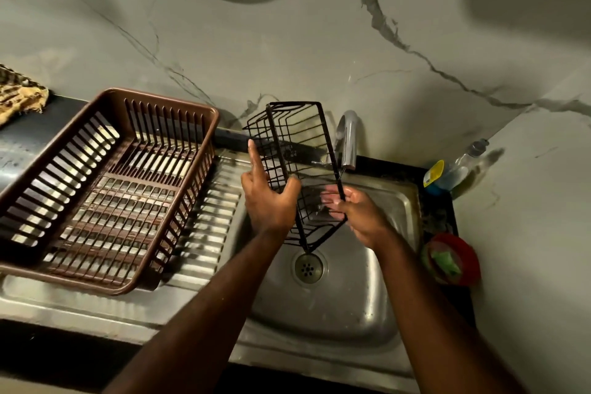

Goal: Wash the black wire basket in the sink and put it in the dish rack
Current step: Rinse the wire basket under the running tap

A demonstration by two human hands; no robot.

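The black wire basket (295, 144) is held on end above the steel sink (332, 307), its lower corner just over the drain. My left hand (270, 201) grips its left side, thumb hooked over a wire and index finger pointing up along it. My right hand (355, 211) holds the right frame wire, with the fingers reaching inside the basket. The chrome tap (348, 137) stands right behind the basket's upper right edge. The brown plastic dish rack (105, 192) sits on the draining board to the left, with nothing in it.
A dish soap bottle (460, 166) leans in the back right corner next to a yellow-capped item (433, 174). A red bowl with a green sponge (451, 262) sits right of the sink. A patterned cloth (19, 96) lies far left.
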